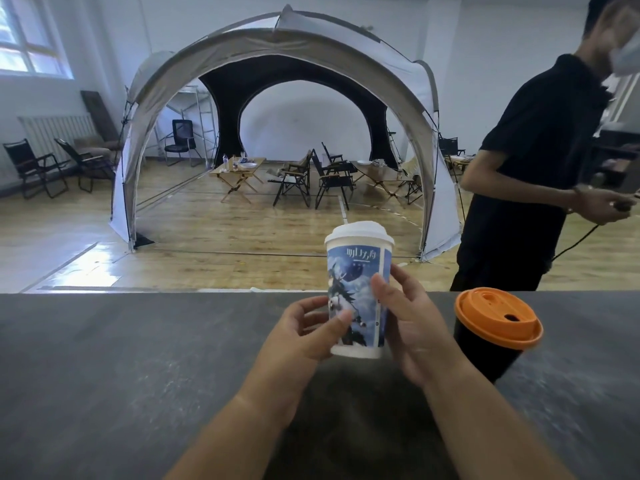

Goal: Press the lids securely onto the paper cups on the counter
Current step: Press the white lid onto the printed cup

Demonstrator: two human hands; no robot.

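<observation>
A white paper cup with a blue printed picture stands upright on the dark grey counter, a white lid sitting on its rim. My left hand grips the cup's lower left side, thumb on the print. On the cup's right side, my right hand wraps it with fingers across the front. To the right stands a black paper cup topped by an orange lid with a sip hole.
A person in a black shirt stands beyond the counter's far edge at the right, holding a cable. Behind lie a wooden floor, a large dome tent, folding chairs and low tables.
</observation>
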